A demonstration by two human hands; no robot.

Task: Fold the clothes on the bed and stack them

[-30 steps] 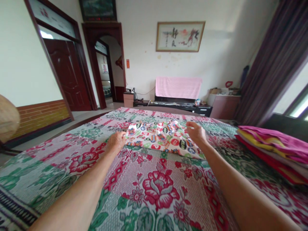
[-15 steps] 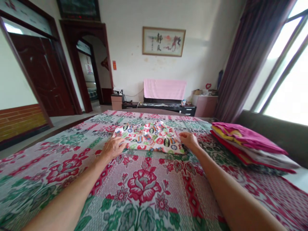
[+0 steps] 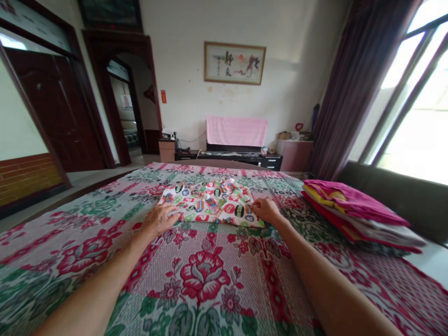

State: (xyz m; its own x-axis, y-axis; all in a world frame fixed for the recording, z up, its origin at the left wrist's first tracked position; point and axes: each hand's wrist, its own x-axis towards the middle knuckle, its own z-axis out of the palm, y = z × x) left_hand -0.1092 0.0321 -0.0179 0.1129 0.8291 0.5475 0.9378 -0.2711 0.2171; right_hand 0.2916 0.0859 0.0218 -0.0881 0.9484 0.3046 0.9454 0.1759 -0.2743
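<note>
A white cloth with colourful printed badges [image 3: 213,203] lies flat, folded to a rough rectangle, on the flowered bedspread [image 3: 206,270]. At its left edge rests my left hand [image 3: 161,218], fingers apart and partly over the fabric. My right hand [image 3: 266,210] touches the right edge, its fingers drawn together on the fabric; whether they pinch it is hard to make out, but the fingertips meet the cloth. The far edge of the cloth looks slightly rumpled.
To the right is a stack of folded clothes [image 3: 353,210], pink on top. Beyond the bed stand a low black cabinet [image 3: 273,162] and a screen under a pink cloth [image 3: 237,130]. A purple curtain [image 3: 353,84] hangs at the right.
My right hand has moved left, from beside the cloth's right edge onto it. The left hand stays at the left edge. The view has shifted slightly.
</note>
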